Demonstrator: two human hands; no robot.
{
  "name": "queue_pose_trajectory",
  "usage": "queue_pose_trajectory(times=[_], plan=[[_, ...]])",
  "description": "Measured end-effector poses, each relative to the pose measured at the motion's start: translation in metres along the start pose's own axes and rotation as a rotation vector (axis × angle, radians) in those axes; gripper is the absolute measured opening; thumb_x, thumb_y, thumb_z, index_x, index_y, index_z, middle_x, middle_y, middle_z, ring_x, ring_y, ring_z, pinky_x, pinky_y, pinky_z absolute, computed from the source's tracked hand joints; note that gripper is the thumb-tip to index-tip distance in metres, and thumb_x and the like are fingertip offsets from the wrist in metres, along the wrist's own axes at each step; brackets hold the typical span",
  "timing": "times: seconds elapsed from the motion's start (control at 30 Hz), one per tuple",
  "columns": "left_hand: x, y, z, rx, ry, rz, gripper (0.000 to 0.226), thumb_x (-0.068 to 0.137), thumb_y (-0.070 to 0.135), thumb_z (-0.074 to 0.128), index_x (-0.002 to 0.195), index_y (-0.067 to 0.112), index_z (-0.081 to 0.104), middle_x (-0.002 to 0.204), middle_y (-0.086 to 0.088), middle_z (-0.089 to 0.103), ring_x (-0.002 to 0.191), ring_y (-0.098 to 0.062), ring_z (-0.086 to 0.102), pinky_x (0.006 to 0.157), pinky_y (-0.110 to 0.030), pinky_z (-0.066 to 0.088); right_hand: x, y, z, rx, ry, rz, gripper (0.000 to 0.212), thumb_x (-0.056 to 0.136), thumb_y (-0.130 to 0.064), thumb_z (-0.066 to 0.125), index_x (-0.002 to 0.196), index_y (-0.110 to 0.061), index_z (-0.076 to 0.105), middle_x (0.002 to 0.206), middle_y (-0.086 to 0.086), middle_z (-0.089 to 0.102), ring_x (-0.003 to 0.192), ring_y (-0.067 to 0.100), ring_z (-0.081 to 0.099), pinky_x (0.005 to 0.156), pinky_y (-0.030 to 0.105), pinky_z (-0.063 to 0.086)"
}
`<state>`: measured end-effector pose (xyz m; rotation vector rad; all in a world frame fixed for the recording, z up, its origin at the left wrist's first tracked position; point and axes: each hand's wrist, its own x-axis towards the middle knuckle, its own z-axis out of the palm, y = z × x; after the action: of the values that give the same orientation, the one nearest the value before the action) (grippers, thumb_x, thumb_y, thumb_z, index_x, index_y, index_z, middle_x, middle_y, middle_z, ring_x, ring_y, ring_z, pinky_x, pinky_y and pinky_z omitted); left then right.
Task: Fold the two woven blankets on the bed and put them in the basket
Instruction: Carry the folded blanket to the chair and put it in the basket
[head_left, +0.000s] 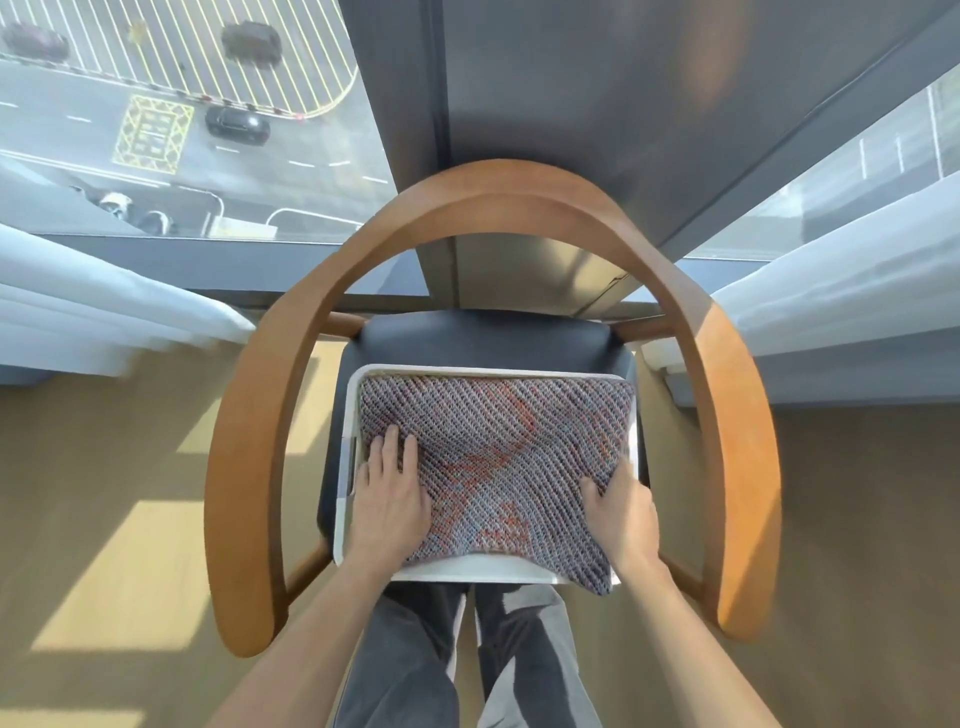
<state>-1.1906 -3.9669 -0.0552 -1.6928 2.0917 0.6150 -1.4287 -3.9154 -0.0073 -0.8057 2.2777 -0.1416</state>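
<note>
Folded woven blanket (498, 441) inside basket (467, 570), basket on chair (483, 332). Left hand (387, 499) flat, fingers straight, pressing blanket at basket's left side. Right hand (621, 512) fingers curled, gripping blanket edge at basket's right side.

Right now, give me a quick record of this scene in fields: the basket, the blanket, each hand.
basket: white, stands on the chair, on its dark seat
blanket: folded, lies in the basket; its near right corner hangs over the rim
second blanket: none visible; whether one lies underneath cannot be told
left hand: flat, fingers straight, presses on the blanket's left side
right hand: fingers curled, grips the blanket's right edge
</note>
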Motion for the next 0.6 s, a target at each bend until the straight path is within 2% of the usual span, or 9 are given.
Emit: queue_pose_trajectory(times=[0.1,0.17,0.2,0.27,0.33,0.4,0.47,0.5,0.6], plan=[[0.009,-0.005,0.011,0.084,-0.136,-0.011,0.063,0.095,0.029,0.035,0.148,0.010,0.006,0.157,-0.016,0.003,0.145,-0.032,0.002,0.119,-0.043,0.006,0.010,-0.004,0.004,-0.112,-0.049,0.051,0.028,0.093,-0.018,0.053,0.116,-0.004,0.048,0.090,0.009,0.063,0.066,0.020,0.056,0.051,0.022,0.037],[0.011,-0.002,0.013,0.077,-0.115,0.000,0.064,0.092,0.025,0.038,0.147,0.011,0.009,0.157,-0.017,0.003,0.145,-0.032,0.003,0.118,-0.043,0.008,0.014,-0.012,0.001,-0.184,-0.054,0.073,0.029,0.093,-0.017,0.052,0.118,-0.003,0.047,0.087,0.006,0.059,0.060,0.015,0.051,0.045,0.021,0.035],[0.011,0.001,0.013,0.069,-0.083,0.025,0.064,0.090,0.022,0.041,0.146,0.011,0.013,0.157,-0.017,0.004,0.145,-0.033,0.004,0.118,-0.044,0.011,0.014,-0.016,-0.002,-0.221,0.000,0.043,0.032,0.091,-0.017,0.052,0.120,-0.003,0.046,0.093,0.008,0.061,0.066,0.017,0.054,0.049,0.021,0.040],[0.011,0.008,0.015,0.052,-0.007,0.105,0.062,0.088,0.023,0.043,0.144,0.009,0.023,0.156,-0.019,0.009,0.145,-0.034,0.007,0.117,-0.046,0.014,0.010,-0.020,-0.003,-0.322,0.218,-0.150,0.039,0.085,-0.014,0.057,0.121,-0.003,0.048,0.109,0.015,0.059,0.089,0.027,0.057,0.067,0.032,0.050],[0.012,0.013,0.021,0.038,0.031,0.170,0.061,0.090,0.030,0.040,0.145,0.008,0.024,0.156,-0.021,0.009,0.145,-0.034,0.007,0.116,-0.047,0.013,0.006,-0.023,0.006,-0.407,0.392,-0.405,0.038,0.082,-0.014,0.058,0.118,-0.003,0.054,0.116,0.019,0.057,0.101,0.033,0.053,0.081,0.040,0.048],[0.015,0.014,0.030,0.077,0.020,0.190,0.065,0.094,0.036,0.034,0.149,0.008,0.014,0.157,-0.021,-0.001,0.145,-0.035,-0.002,0.116,-0.048,0.007,0.008,-0.019,0.023,-0.424,0.329,-0.538,0.038,0.084,-0.016,0.057,0.120,-0.007,0.057,0.123,0.019,0.055,0.111,0.035,0.052,0.092,0.044,0.045],[0.019,0.003,0.040,0.148,-0.001,0.186,0.069,0.095,0.039,0.030,0.150,0.009,0.002,0.155,-0.019,-0.015,0.144,-0.035,-0.011,0.116,-0.050,0.001,0.021,-0.006,0.042,-0.469,0.198,-0.536,0.044,0.085,-0.019,0.058,0.127,-0.007,0.054,0.133,0.020,0.051,0.121,0.039,0.048,0.100,0.050,0.041],[0.020,-0.005,0.045,0.176,-0.010,0.173,0.071,0.095,0.041,0.030,0.149,0.009,-0.002,0.154,-0.019,-0.018,0.143,-0.036,-0.012,0.116,-0.051,-0.001,0.030,0.002,0.051,-0.514,0.132,-0.529,0.047,0.089,-0.024,0.052,0.131,-0.005,0.051,0.138,0.021,0.046,0.126,0.039,0.045,0.103,0.052,0.038],[0.020,-0.028,0.057,0.258,-0.043,0.158,0.072,0.096,0.047,0.019,0.147,0.008,-0.012,0.152,-0.021,-0.021,0.143,-0.037,-0.012,0.116,-0.049,-0.006,0.058,0.026,0.077,-0.527,-0.058,-0.513,0.072,0.096,-0.051,0.008,0.141,-0.001,0.035,0.150,0.021,0.028,0.138,0.037,0.028,0.112,0.051,0.023]])
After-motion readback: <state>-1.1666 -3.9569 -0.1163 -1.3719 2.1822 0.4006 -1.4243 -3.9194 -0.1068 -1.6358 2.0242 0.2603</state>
